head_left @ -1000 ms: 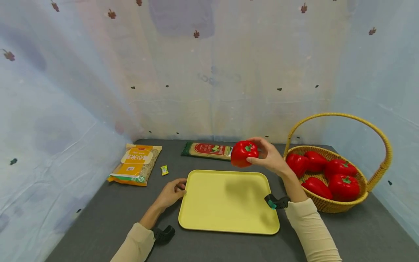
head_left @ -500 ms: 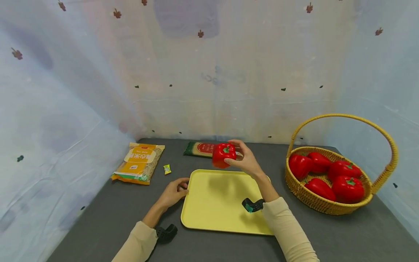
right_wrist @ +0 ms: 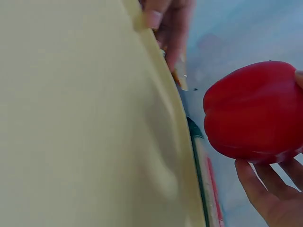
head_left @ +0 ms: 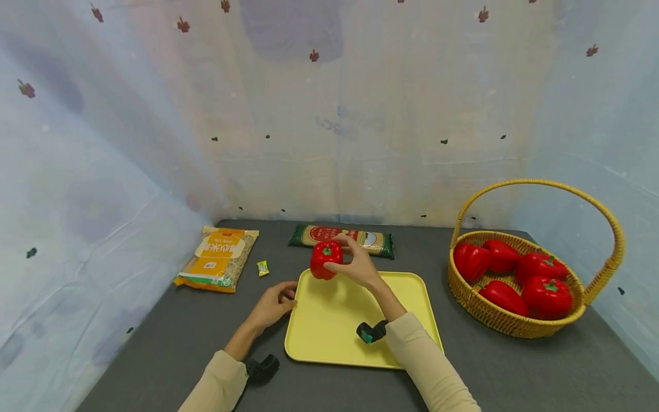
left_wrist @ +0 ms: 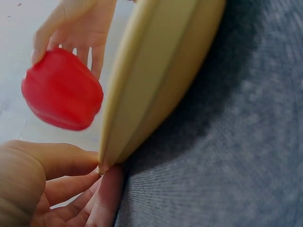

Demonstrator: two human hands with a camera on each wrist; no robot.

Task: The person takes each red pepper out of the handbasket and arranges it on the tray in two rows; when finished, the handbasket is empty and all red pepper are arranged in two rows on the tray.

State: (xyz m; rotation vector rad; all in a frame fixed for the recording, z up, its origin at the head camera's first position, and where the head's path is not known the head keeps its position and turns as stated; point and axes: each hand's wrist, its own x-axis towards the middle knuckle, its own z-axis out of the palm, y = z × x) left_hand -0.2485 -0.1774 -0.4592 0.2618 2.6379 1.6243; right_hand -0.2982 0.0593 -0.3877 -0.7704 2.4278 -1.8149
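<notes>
My right hand [head_left: 357,265] grips a red bell pepper [head_left: 322,262] by its sides, green stem up, in the air over the far left part of a yellow tray [head_left: 360,320]. In the right wrist view the pepper [right_wrist: 255,113] sits between thumb and fingertips, apart from the tray. My left hand [head_left: 272,305] is at the tray's left edge. Seen from the left wrist, its thumb and fingers [left_wrist: 106,194] pinch the tray's rim [left_wrist: 142,94], which lies on the dark grey cloth.
At right stands a wicker basket [head_left: 465,297] with a tall handle, holding several red peppers [head_left: 547,297]. Behind the tray lies a long green-ended packet [head_left: 378,243]. A bag of grain [head_left: 218,260] and a small yellow-green wrapped sweet [head_left: 263,268] are at left.
My right hand has carried the bell pepper left and lower, from above the tray's far right side to its far left corner. The left hand has stayed at the tray's edge.
</notes>
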